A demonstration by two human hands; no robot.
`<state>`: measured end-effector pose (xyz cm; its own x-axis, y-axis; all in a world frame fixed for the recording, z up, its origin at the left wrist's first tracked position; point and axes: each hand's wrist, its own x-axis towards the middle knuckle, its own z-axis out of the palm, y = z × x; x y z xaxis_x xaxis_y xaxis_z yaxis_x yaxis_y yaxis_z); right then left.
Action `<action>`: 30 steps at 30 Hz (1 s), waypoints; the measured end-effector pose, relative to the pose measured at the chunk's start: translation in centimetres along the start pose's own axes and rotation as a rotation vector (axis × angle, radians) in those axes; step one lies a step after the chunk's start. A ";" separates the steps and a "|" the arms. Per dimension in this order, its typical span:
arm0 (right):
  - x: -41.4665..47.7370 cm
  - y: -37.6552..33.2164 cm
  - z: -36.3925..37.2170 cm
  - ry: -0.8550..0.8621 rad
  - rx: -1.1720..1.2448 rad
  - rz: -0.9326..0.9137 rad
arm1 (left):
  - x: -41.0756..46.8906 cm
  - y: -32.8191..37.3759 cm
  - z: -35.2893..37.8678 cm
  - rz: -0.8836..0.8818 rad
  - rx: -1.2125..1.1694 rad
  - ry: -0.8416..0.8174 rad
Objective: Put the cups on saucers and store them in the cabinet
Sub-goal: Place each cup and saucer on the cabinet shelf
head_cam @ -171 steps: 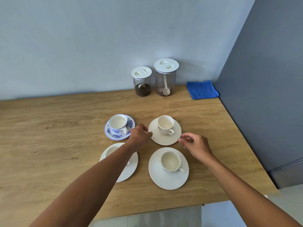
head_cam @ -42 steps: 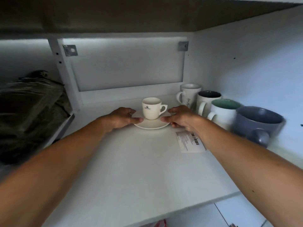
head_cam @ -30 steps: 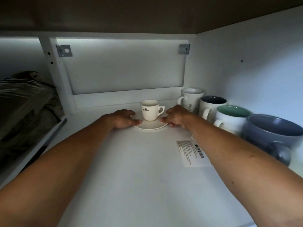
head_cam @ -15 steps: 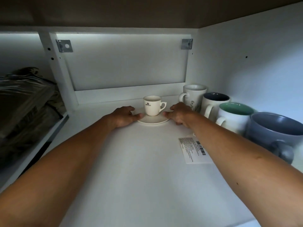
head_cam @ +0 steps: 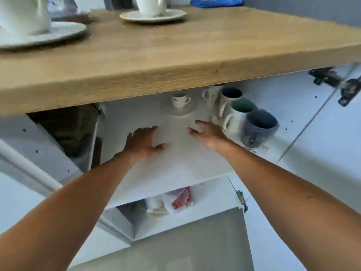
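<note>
1 small white cup (head_cam: 179,101) sits on its saucer (head_cam: 178,112) deep on the white cabinet shelf (head_cam: 175,169), beside a row of 4 mugs (head_cam: 240,114), probably set back to leave room in front. The left hand (head_cam: 143,142) and right hand (head_cam: 208,132) are empty, fingers spread wide, near the saucer but clear of it. 2 cup-and-saucer sets (head_cam: 152,12) stand on the wooden countertop (head_cam: 195,55), not yet stored.

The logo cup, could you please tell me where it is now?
In the head view, the cup stands on its saucer at the back of the cabinet shelf, just left of the mugs.
</note>
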<state>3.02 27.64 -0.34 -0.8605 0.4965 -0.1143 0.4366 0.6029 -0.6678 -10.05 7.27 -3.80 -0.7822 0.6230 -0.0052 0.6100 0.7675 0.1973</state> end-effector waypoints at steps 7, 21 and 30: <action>-14.1 -1.7 -3.0 -0.194 -0.447 -0.034 | -13.5 2.2 -5.1 0.008 0.067 -0.139; -32.1 -11.2 -17.2 -0.212 -0.540 -0.103 | -29.3 10.2 -25.7 0.009 0.000 -0.131; -30.2 -20.6 -24.0 -0.258 -0.531 -0.183 | -29.0 6.0 -35.9 -0.108 -0.045 -0.042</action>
<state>26.33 15.25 34.50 -0.9407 0.2287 -0.2507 0.2900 0.9255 -0.2438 11.79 -11.62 32.73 -0.8363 0.5438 -0.0699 0.5155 0.8233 0.2375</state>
